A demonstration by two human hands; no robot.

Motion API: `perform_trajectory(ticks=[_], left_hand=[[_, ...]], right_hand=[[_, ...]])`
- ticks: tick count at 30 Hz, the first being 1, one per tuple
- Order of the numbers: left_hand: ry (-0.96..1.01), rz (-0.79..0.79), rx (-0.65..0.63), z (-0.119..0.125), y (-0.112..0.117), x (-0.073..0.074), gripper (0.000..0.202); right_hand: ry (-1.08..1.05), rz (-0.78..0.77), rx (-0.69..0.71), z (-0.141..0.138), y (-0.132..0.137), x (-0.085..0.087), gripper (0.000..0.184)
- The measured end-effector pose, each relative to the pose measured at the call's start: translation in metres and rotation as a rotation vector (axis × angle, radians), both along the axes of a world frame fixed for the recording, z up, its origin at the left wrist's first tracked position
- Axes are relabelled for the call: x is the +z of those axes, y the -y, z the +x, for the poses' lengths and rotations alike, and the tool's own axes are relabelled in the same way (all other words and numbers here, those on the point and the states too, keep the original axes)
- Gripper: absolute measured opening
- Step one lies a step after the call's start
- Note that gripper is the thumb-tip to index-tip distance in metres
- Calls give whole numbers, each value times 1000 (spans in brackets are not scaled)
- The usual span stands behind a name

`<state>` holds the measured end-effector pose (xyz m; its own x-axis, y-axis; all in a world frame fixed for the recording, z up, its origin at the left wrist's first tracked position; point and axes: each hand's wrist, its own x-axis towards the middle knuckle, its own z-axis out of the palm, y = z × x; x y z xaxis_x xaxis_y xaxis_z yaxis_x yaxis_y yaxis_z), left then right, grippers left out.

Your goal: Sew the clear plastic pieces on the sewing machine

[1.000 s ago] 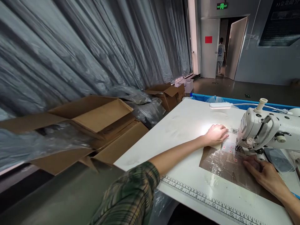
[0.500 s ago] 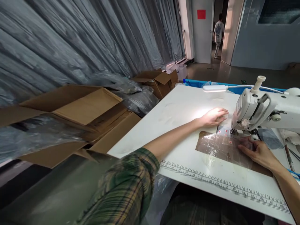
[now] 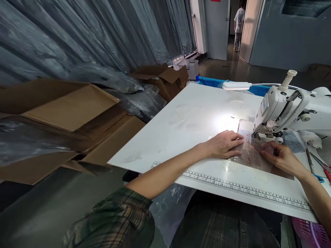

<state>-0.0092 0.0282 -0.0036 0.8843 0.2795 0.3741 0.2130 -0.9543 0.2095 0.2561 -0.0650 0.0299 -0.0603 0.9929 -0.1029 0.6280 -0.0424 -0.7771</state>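
Note:
A white sewing machine (image 3: 279,106) stands at the right of the table, its presser foot low over a shiny, see-through plastic sheet (image 3: 254,156) with small red marks near the needle. The sheet lies over a brown piece (image 3: 283,173), whose right end shows. My left hand (image 3: 225,144) rests flat on the sheet's left part, fingers stretched towards the needle area and holding nothing. On the other side, my right hand (image 3: 283,157) has thumb and fingers closed on the sheet just right of the presser foot. Its fingertips are partly hidden by the film.
A printed ruler (image 3: 240,191) runs along the front of the white table (image 3: 191,113). A lamp (image 3: 236,85) hangs beyond the hands. Red-handled scissors (image 3: 326,174) lie at right. Open cardboard boxes (image 3: 72,106) stand left. A person (image 3: 239,26) is in the far doorway.
My left hand has come back from beside the machine head onto the plastic sheet's left part. My right hand stays on the sheet. The camera view has shifted somewhat.

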Motion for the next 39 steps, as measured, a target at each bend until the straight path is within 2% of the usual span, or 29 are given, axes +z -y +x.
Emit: perform_trajectory(ticks=[3, 6, 8, 9, 11, 13, 15, 18, 21, 24, 29, 32, 35, 39], left_hand=[[108, -159, 80, -3, 4, 8, 46], [170, -621, 200, -7, 13, 25, 55], [138, -962, 224, -9, 18, 36, 61], [116, -1087, 236, -10, 20, 40, 62], [92, -1203, 317, -11, 21, 45, 64], [78, -1206, 420, -11, 22, 44, 68], [83, -1184, 472, -10, 22, 41, 66], [134, -1114, 481, -6, 22, 34, 49], [235, -959, 518, -1, 23, 29, 39], [263, -928, 522, 1, 22, 28, 43], [117, -1049, 434, -2, 21, 31, 46], [142, -1063, 481, -1, 22, 30, 42], [219, -1010, 556, 1, 20, 30, 37], [194, -1003, 586, 0, 19, 35, 38]], right_hand=[[-285, -115, -57, -14, 2, -2, 55], [-509, -206, -84, -38, 0, 0, 58], [-583, -245, -21, -53, -4, 4, 61], [-605, -244, 24, -57, -5, 6, 62], [-588, -178, 83, -59, -8, 8, 61], [-410, -32, 68, -53, -8, 4, 54], [-119, 161, 85, -42, -4, -4, 43], [271, 466, 271, -29, 3, -18, 34], [481, 659, 360, -23, 6, -29, 35], [505, 687, 354, -19, 3, -35, 34], [426, 678, 320, -14, -1, -41, 33], [395, 673, 311, -13, -1, -44, 34], [371, 664, 307, -13, -1, -44, 34], [341, 652, 287, -13, 0, -43, 34]])
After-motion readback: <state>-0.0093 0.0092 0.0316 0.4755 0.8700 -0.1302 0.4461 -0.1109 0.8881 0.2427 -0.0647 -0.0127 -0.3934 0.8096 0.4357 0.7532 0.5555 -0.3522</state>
